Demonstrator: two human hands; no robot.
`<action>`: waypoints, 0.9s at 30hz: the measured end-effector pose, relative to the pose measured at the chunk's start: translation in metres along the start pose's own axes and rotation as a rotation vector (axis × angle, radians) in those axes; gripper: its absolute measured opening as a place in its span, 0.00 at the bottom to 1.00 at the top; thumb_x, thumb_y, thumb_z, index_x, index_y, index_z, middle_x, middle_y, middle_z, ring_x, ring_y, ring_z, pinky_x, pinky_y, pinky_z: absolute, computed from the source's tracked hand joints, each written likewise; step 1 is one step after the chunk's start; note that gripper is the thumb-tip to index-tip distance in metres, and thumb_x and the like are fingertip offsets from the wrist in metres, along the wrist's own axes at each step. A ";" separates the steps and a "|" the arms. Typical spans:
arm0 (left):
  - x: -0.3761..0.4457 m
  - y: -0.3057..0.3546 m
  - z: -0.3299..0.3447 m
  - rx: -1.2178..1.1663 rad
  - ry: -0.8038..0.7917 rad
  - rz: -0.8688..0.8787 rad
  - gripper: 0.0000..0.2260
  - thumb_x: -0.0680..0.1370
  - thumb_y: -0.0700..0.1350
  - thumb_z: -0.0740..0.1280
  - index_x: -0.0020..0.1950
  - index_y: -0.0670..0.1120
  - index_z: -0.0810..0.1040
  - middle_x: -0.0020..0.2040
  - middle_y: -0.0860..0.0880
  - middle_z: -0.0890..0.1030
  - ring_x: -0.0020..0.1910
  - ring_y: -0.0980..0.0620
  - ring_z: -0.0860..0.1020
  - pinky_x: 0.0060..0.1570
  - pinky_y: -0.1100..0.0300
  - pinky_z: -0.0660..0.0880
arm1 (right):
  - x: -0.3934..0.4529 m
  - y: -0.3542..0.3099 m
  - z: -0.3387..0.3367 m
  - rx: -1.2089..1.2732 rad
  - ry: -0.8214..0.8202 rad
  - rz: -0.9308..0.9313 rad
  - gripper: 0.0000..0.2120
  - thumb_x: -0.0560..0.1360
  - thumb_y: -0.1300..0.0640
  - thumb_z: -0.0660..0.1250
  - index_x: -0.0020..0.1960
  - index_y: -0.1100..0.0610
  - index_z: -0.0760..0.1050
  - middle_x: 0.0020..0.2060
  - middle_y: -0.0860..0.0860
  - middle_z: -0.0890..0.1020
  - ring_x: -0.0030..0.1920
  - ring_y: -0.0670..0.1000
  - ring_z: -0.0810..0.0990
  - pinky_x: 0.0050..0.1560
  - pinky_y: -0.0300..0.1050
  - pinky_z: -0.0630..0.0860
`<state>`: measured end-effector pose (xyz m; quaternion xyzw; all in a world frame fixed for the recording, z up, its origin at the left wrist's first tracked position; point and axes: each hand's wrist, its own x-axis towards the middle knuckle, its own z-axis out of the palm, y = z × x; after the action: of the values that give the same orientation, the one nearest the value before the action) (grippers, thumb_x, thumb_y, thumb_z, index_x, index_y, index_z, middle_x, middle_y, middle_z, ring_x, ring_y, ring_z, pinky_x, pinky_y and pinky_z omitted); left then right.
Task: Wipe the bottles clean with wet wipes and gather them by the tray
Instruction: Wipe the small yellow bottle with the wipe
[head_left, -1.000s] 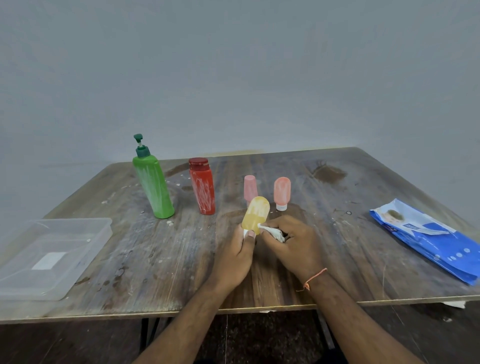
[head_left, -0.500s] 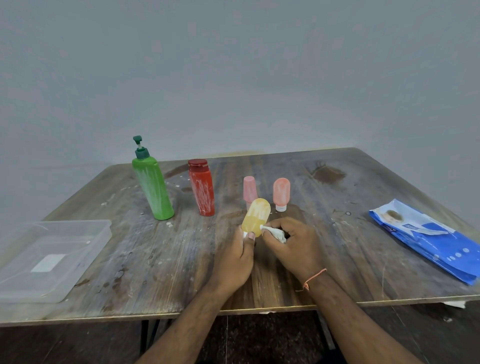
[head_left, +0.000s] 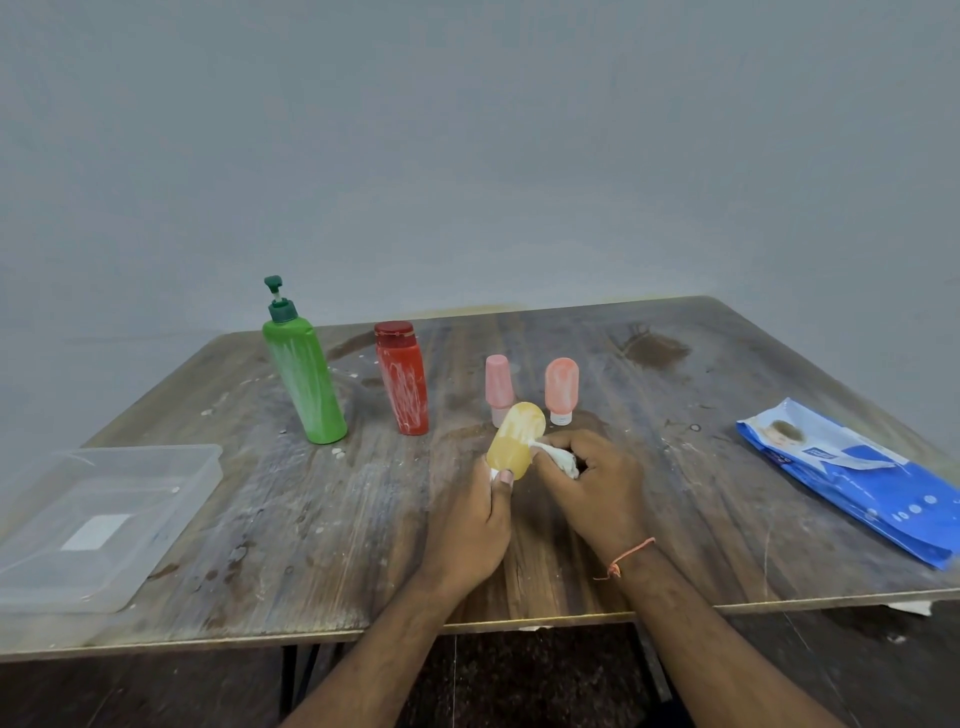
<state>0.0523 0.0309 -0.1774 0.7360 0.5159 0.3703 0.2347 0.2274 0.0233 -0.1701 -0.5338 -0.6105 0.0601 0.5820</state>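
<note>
My left hand (head_left: 475, 522) grips the white cap end of a small yellow bottle (head_left: 514, 439), holding it tilted above the table's middle. My right hand (head_left: 597, 480) holds a crumpled white wet wipe (head_left: 560, 457) against the bottle's right side. Behind them stand a green pump bottle (head_left: 304, 379), a red bottle (head_left: 404, 382), a pink bottle (head_left: 497, 384) and an orange-pink bottle (head_left: 561, 387), the green and red ones streaked with white smears. A clear plastic tray (head_left: 202, 460) sits at the table's left front.
A blue pack of wet wipes (head_left: 852, 478) lies at the right edge of the stained wooden table (head_left: 322, 525). A grey wall stands right behind the table. The table's front edge runs just under my wrists.
My right hand has shifted the wipe slightly along the yellow bottle's side. The bottle stays in my left hand, and the other bottles have not moved.
</note>
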 end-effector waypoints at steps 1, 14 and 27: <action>0.000 0.000 0.000 -0.002 0.001 0.000 0.11 0.88 0.55 0.55 0.52 0.54 0.72 0.39 0.54 0.77 0.36 0.56 0.76 0.39 0.52 0.75 | -0.001 -0.001 0.000 0.006 -0.019 -0.012 0.04 0.75 0.54 0.79 0.50 0.50 0.88 0.43 0.39 0.86 0.46 0.43 0.84 0.44 0.30 0.76; -0.003 0.004 0.002 0.146 0.046 0.053 0.16 0.86 0.62 0.49 0.54 0.56 0.72 0.41 0.55 0.77 0.39 0.57 0.78 0.40 0.50 0.79 | -0.001 0.000 0.001 -0.050 0.004 0.041 0.03 0.74 0.54 0.79 0.46 0.48 0.86 0.40 0.38 0.85 0.43 0.44 0.84 0.41 0.37 0.78; -0.008 0.013 0.005 0.383 0.082 0.090 0.10 0.87 0.55 0.54 0.62 0.53 0.68 0.47 0.56 0.76 0.40 0.56 0.75 0.37 0.54 0.72 | 0.000 -0.001 0.000 -0.048 0.013 0.041 0.04 0.75 0.55 0.78 0.47 0.48 0.87 0.41 0.40 0.85 0.43 0.43 0.83 0.42 0.38 0.78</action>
<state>0.0621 0.0185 -0.1735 0.7739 0.5525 0.3051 0.0525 0.2270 0.0233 -0.1697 -0.5606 -0.5968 0.0538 0.5716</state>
